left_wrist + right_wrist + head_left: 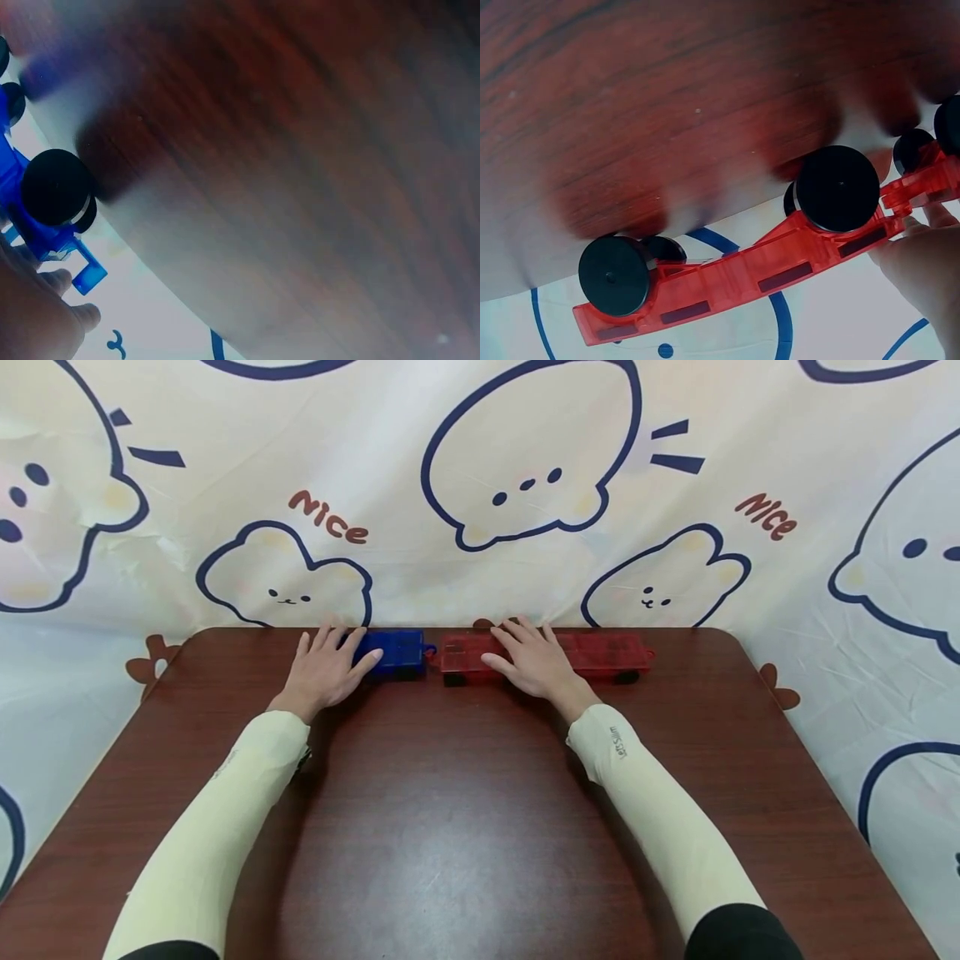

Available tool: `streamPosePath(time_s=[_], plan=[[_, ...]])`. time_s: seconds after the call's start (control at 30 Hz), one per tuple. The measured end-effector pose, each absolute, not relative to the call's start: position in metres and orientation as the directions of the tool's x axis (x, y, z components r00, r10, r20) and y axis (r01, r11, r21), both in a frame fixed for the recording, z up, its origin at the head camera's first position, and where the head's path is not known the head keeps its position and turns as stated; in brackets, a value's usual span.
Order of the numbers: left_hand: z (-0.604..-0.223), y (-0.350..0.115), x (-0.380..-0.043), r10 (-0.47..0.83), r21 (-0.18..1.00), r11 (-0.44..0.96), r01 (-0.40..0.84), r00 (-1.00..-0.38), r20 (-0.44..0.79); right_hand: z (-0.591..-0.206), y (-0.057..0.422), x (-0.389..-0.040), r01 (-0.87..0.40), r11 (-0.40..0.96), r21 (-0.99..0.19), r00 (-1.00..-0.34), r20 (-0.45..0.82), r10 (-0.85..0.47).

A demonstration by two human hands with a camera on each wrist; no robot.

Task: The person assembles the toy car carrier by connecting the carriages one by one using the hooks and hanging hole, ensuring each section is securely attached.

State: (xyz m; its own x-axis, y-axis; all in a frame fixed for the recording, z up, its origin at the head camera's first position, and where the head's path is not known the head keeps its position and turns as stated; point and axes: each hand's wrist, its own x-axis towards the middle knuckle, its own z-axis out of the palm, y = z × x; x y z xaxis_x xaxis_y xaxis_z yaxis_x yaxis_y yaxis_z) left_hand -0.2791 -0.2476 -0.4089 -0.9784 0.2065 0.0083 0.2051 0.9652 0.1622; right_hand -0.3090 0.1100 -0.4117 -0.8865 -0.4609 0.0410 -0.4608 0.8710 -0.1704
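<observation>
At the table's far edge a blue toy train car [397, 652] stands left of two red toy train cars [607, 652], which are hitched together. My left hand [325, 671] holds the blue car from above, fingers reaching over its far side and thumb across its top. Its black wheel [56, 187] and end hitch [90, 276] show in the left wrist view. My right hand [534, 662] holds the red cars near their hitch [892, 202], thumb on the near side, fingers over the back. Much of each grip is hidden.
The dark brown wooden table [450, 810] has rounded far corners. Right behind its far edge hangs a pale cloth [390, 443] with cartoon outlines, which also runs down both sides.
</observation>
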Motion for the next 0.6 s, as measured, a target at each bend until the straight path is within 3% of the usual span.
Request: streamPosePath(time_s=[0.6], plan=[[-0.4137,-0.2503,-0.2782,0.222,0.196,0.956,0.216,-0.975,-0.009,-0.4131,0.1033,-0.3077,-0.418,0.903,-0.099,-0.902,-0.069,-0.426]])
